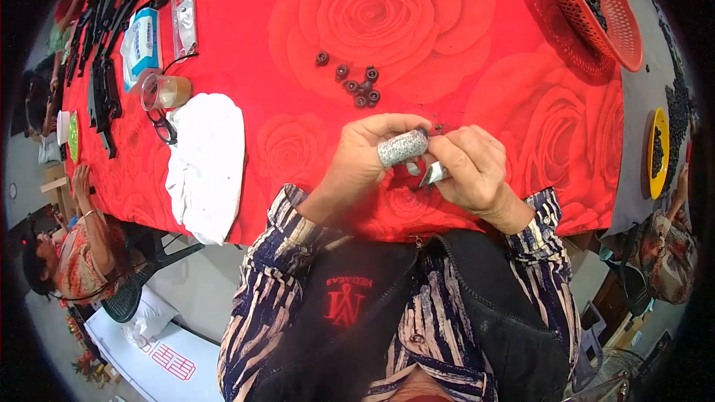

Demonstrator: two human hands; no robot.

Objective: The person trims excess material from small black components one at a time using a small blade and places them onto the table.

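Observation:
My left hand (361, 147) is in front of me over the red cloth. A grey speckled wrap (402, 148) covers one of its digits. Its fingers pinch a small dark round piece (424, 132), mostly hidden by the fingertips. My right hand (477, 167) is closed right beside it, fingertips almost touching the piece. From that hand's grip sticks a short, flat silvery tool like a small blade (434, 173); its exact kind is unclear. Beyond my hands lies a loose group of several small black ring-shaped parts (362, 88).
A red plastic basket (629, 37) of black parts stands far right, near a yellow plate (658, 123). On the left are a white cloth (205, 167), a clear cup (170, 92), a blue-white packet (141, 43) and long black strips (104, 100). Other people sit left and right.

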